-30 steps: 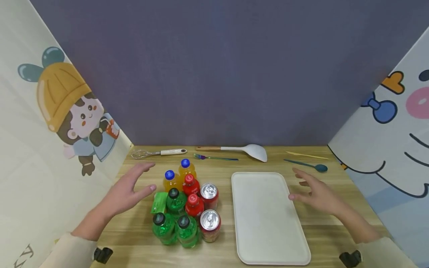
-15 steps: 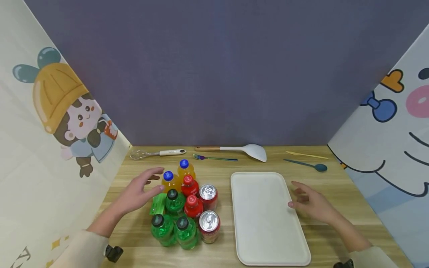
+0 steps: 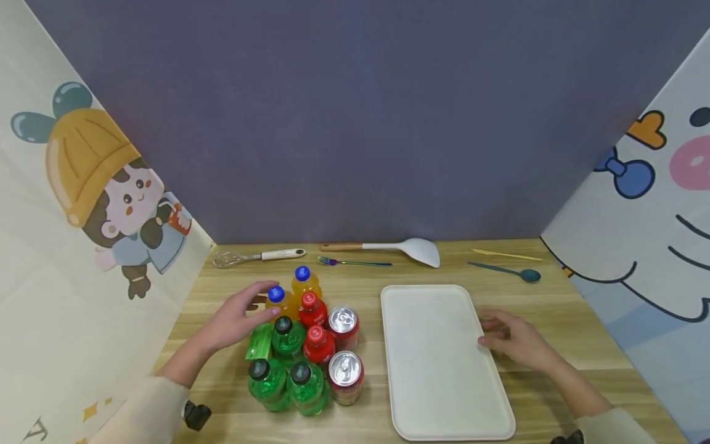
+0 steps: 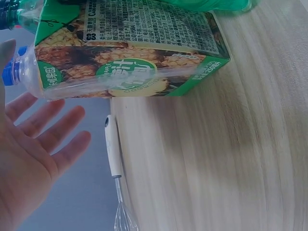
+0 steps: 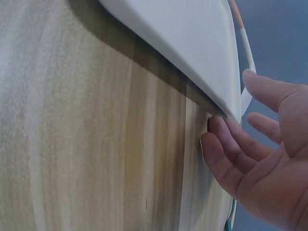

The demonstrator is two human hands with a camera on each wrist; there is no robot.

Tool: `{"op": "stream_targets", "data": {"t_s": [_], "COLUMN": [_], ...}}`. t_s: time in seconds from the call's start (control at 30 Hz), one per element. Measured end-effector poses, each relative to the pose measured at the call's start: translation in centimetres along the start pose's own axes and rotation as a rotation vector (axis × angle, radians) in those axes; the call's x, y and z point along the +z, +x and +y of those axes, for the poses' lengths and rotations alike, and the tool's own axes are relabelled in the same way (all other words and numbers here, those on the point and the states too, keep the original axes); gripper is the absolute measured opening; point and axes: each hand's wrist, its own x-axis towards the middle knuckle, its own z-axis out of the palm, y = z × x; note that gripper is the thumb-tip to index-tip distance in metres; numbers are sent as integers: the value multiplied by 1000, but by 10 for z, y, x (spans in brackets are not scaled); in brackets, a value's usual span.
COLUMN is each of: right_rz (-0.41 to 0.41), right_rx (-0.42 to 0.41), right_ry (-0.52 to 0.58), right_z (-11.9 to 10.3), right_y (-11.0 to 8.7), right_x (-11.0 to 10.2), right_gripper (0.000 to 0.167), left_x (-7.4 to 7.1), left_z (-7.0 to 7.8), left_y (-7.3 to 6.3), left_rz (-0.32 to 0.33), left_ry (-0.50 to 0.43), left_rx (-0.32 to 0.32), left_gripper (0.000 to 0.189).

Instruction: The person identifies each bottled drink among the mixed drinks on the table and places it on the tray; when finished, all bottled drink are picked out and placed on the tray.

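My left hand [image 3: 230, 320] is beside the nearer orange-drink bottle [image 3: 285, 303] with a blue cap, thumb and fingers spread on either side of its neck. In the left wrist view the fingers are straight and apart from the bottle. Close by stands a pineapple juice carton [image 4: 130, 67], its green top showing in the head view. At the right edge of a white rectangular tray [image 3: 444, 364] is my right hand [image 3: 516, 342]. Its fingertips are by the tray's rim, the thumb above and loose; whether they touch it is hard to tell.
Around the carton stand another orange-drink bottle [image 3: 306, 285], several green bottles [image 3: 307, 391], two red-capped bottles [image 3: 318, 348] and two cans [image 3: 345, 376]. Along the back lie a whisk [image 3: 261, 255], a fork [image 3: 355, 263], a white spatula [image 3: 418, 251], a yellow knife [image 3: 507, 254] and a teal spoon [image 3: 527, 275].
My left hand has moved right, up to the nearer orange-drink bottle. The right hand has come down slightly to the tray's right edge, its fingers bending more. The objects stay put.
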Motion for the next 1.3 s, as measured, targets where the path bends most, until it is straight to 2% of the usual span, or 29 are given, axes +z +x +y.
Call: {"op": "stream_targets", "data": {"t_s": [0.47,0.83,1.03,1.3], "right_rz": [-84,-98,-97,-118], "right_rx": [68,117,114,138], "right_ry": [96,168,232,322], "right_z": [4,6,5,2], "right_y": [10,8,3,-4], "right_x": [-4,-1,3,3], "right_gripper": [67,69,69,68], "left_x": [0,-3,-2,3], "left_z": [3,1,0,-1], "left_y": [11,16,12,13], "left_rz": [-47,-59,-54,0], "left_ry": [-35,-52,-119,-223], "left_rx": [-10,17,-15,-65], "left_gripper": [59,59,57,52]}}
